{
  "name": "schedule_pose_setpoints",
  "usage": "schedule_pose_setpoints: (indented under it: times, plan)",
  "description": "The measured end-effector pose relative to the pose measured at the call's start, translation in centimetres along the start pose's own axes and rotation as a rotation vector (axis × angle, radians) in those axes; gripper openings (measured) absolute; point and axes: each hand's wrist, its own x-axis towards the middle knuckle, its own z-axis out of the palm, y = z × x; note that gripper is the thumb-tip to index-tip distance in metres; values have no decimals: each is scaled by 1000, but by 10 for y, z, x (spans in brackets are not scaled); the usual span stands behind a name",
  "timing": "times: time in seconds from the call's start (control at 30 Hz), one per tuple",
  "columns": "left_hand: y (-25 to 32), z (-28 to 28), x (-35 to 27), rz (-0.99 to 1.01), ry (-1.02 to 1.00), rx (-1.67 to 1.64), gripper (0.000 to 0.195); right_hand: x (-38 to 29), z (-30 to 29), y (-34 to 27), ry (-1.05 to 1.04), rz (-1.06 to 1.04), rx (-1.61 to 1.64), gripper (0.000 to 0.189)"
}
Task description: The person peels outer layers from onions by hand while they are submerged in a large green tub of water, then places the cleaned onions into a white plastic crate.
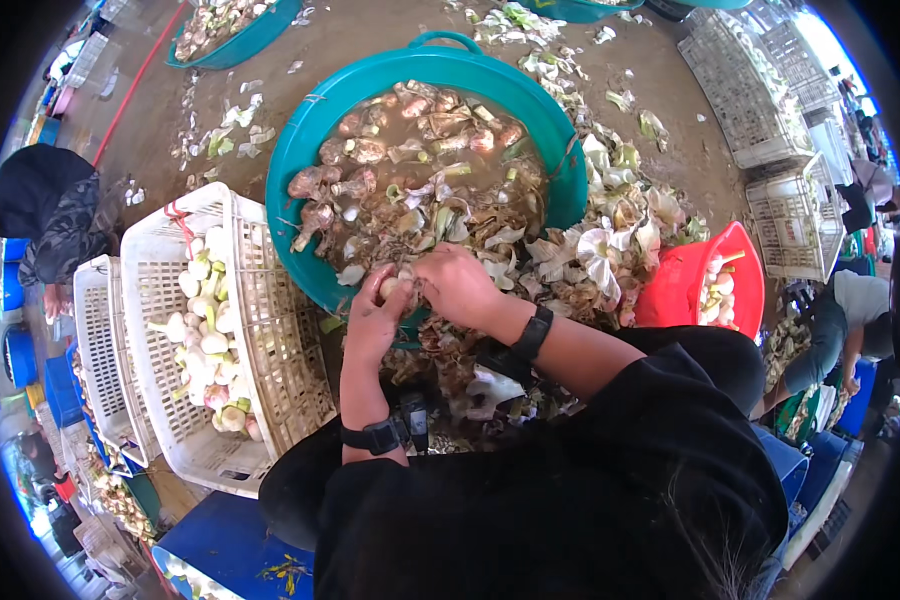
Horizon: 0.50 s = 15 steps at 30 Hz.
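A garlic bulb (395,285) is held between my two hands at the near rim of a large green plastic tub (311,112). My left hand (375,311) grips the bulb from the left. My right hand (454,285) is closed on its outer skin, its fingertips partly hidden. Inside the tub, unpeeled garlic bulbs (315,184) with stems lie in murky brown water among loose husks. Peeled garlic bulbs (214,341) fill part of a white plastic crate (172,442) on my left. A red plastic bucket (667,289) at my right holds more whitish bulbs (720,285).
Garlic husks (607,247) are heaped against the tub's right side and between my legs. More crates (735,97) stand at the upper right. A person (52,202) bends at the far left; another person (840,322) works at the far right. A blue container (225,540) is at lower left.
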Motion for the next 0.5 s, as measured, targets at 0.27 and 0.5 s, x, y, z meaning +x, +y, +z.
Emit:
schedule_pose_setpoints:
  times: [0.27, 0.5]
  plan:
    - [4, 20, -4, 808, 122, 620, 35, 11, -22, 34, -208, 1027, 1234, 24]
    - [-7, 6, 13, -148, 256, -1137, 26, -12, -52, -12, -184, 503, 1179, 19]
